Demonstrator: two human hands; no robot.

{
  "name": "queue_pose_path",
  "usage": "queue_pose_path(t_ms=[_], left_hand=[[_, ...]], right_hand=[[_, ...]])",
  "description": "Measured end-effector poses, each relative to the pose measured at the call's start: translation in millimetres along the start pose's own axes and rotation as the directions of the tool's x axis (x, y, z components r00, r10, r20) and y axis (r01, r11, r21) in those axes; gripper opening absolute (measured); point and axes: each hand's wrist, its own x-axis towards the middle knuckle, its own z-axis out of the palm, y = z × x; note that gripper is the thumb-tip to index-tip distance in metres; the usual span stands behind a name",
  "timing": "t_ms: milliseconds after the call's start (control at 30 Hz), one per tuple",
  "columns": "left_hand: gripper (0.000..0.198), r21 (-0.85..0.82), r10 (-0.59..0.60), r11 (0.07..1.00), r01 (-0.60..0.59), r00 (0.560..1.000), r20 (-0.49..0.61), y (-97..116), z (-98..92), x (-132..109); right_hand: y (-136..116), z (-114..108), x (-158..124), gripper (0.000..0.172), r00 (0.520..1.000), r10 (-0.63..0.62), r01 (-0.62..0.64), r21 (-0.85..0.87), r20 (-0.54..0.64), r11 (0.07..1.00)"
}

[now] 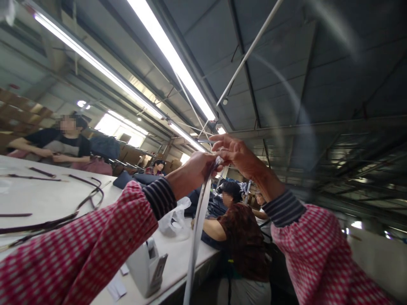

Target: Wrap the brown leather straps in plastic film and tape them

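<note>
The upper part of the view is filled by a panelled roof [286,63], crossed by bright light tubes [173,59]. At the left, a white tabletop [47,201] is seen at a slant. Beyond its far side a person in a dark top [68,142] is seen, and near its right edge a person in a brown patterned top [243,237] is seen leaning. Several dark straps [51,224] are spread over the tabletop's left part. A long pale strip [197,224] is held up in front of the tabletop's right edge, its length left hanging downward. Behind it, a white dispenser [143,271] and a crumpled clear plastic bag [176,220] are set on the tabletop. The strip's upper end is grasped by the curled fingers of the left hand [195,169]; it is also pinched by the right hand [240,156], whose outer fingers are held loosely extended.
</note>
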Motion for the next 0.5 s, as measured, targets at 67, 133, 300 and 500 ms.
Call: queue_pose_path(t_ms=[67, 133, 300, 500], left_hand=[[0.029, 0.007, -0.014, 1.000, 0.014, 1.000, 0.005, -3.3, -5.2, -8.9], [0.024, 0.009, -0.003, 1.000, 0.003, 1.000, 0.004, -6.5, -9.4, -18.2], [0.018, 0.007, 0.126, 0.992, -0.126, 0.981, -0.146, -18.2, -20.4, -35.3], [0.043, 0.113, 0.247, 0.969, -0.221, 0.895, -0.372, -52.5, -84.6, -64.8]], right_hand=[[9.8, 7.0, -5.1, 0.042, 0.999, 0.005, -0.004, 0.042, -0.036, 0.999], [22.4, 16.9, -10.1, 0.042, 0.992, 0.017, 0.004, 0.165, -0.126, 0.986], [56.6, 82.2, -45.5, 0.038, 0.965, 0.157, 0.022, 0.660, -0.210, 0.751], [88.8, 179.5, -135.8, 0.040, 0.914, 0.402, -0.287, 0.787, 0.055, 0.546]])
